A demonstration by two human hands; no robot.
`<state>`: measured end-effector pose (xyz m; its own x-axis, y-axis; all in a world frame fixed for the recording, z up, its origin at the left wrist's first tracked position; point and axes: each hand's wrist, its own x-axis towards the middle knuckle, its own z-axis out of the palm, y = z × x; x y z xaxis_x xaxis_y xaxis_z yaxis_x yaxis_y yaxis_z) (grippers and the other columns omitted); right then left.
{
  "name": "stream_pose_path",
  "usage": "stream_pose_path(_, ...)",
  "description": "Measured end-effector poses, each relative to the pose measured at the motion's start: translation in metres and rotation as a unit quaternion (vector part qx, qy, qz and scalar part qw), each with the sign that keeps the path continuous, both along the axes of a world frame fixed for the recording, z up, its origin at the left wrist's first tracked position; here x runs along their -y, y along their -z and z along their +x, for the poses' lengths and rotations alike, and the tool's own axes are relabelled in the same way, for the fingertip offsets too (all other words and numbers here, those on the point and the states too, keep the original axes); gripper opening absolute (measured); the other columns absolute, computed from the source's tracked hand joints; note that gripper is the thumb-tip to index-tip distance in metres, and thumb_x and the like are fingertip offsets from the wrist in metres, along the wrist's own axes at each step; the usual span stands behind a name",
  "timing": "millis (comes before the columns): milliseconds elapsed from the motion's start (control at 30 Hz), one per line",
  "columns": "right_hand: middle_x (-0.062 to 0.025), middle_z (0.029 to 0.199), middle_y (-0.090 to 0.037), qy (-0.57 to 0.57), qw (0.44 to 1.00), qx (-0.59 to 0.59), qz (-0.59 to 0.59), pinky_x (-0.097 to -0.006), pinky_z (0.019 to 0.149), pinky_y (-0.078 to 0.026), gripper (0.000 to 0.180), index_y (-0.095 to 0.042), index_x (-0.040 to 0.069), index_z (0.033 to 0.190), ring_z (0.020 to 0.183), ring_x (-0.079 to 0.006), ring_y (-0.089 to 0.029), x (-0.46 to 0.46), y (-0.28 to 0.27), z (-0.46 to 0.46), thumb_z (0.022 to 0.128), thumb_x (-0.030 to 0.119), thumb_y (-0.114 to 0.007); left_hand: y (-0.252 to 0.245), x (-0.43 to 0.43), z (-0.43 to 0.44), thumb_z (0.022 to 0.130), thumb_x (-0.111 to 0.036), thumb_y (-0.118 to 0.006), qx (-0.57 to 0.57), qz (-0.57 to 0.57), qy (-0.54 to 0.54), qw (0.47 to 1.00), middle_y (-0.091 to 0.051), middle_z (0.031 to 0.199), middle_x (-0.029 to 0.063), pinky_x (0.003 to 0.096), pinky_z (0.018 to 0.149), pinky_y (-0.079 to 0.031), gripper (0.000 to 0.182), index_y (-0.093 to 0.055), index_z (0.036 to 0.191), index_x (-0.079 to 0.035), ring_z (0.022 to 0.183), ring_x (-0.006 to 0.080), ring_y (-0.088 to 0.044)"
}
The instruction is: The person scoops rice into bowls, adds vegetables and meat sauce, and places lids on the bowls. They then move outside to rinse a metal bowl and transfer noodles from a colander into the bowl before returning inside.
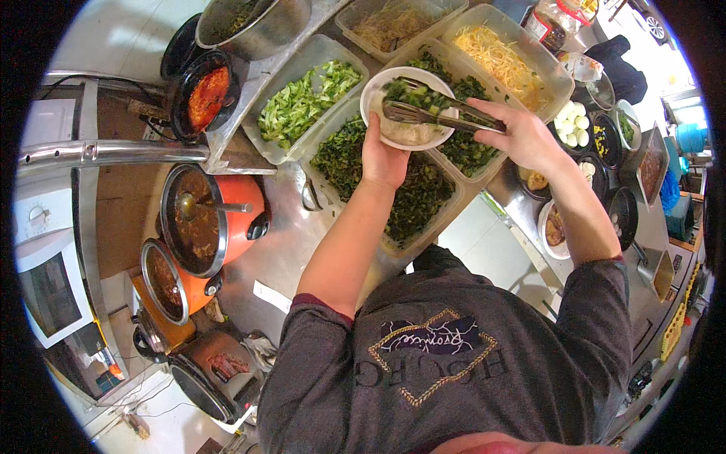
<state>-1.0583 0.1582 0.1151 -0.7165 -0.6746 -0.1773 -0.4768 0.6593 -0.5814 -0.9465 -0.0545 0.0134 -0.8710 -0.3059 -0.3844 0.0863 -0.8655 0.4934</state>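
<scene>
My left hand [385, 156] holds a white bowl [413, 143] from below, near its rim. Pale food [405, 131], possibly noodles or rice, lies in the bowl. In my right hand [510, 127] are metal tongs [408, 113], their tips over the bowl at chopped dark greens [405, 93]. Whether the tongs still grip the greens cannot be told. Beneath the bowl stand plastic tubs of dark chopped greens [420, 198] and leafy greens [468, 153]. A tub of light green chopped vegetable [312, 99] is at the left, and one of yellow shreds [496, 59] at the upper right.
Two orange pots [241, 218] of brown stew stand at the left, a ladle [187, 205] in the larger. A black pot of red sauce [209, 99] and a big metal pot [272, 34] are farther up. Peeled eggs [572, 123] and bowls of food line the right counter.
</scene>
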Motion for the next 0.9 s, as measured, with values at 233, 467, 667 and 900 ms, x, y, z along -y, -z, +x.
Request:
stream_pose_path(233, -0.0151, 0.110, -0.062, 0.041, 0.998, 0.004, -0.042, -0.0386, 0.083, -0.048, 0.046, -0.053, 0.024, 0.126, 0.098, -0.0330, -0.061, 0.005, 0.008, -0.005, 0.083, 0.035, -0.064, 0.004, 0.002, 0.008, 0.096, -0.045, -0.033, -0.088, 0.055, 0.002, 0.995, -0.036, 0.141, 0.0113, 0.0481, 0.108, -0.027, 0.056, -0.029, 0.140, -0.010, 0.129, 0.0316, -0.036)
stream_pose_path(467, -0.0129, 0.107, -0.063, -0.048, 0.998, 0.020, -0.024, -0.0376, 0.080, -0.048, 0.046, -0.055, 0.021, 0.125, 0.092, -0.0313, -0.062, 0.007, 0.014, 0.024, 0.081, 0.024, -0.066, 0.002, 0.006, 0.009, 0.098, -0.046, -0.027, -0.081, 0.036, 0.007, 0.996, -0.037, 0.140, 0.0106, 0.0459, 0.106, -0.031, 0.056, -0.028, 0.140, -0.010, 0.128, 0.0295, -0.038)
stream_pose_path(667, -0.0114, 0.092, -0.064, 0.015, 0.994, -0.105, -0.012, -0.0398, 0.070, -0.049, 0.047, -0.052, 0.026, 0.127, 0.082, -0.0299, -0.062, 0.006, 0.020, 0.006, 0.082, 0.031, -0.063, 0.006, 0.007, 0.018, 0.098, -0.046, -0.028, -0.087, 0.032, 0.015, 0.996, -0.039, 0.139, 0.0111, 0.0458, 0.105, -0.032, 0.056, -0.029, 0.140, -0.010, 0.127, 0.0295, -0.038)
stream_pose_path(900, -0.0110, 0.106, -0.063, -0.038, 0.999, -0.010, -0.007, -0.0374, 0.076, -0.050, 0.050, -0.050, 0.026, 0.129, 0.088, -0.0286, -0.063, 0.000, 0.022, 0.038, 0.082, 0.030, -0.064, 0.005, 0.007, 0.034, 0.097, -0.047, -0.031, -0.052, 0.051, -0.017, 0.997, -0.039, 0.139, 0.0109, 0.0471, 0.105, -0.033, 0.055, -0.031, 0.139, -0.011, 0.126, 0.0305, -0.039)
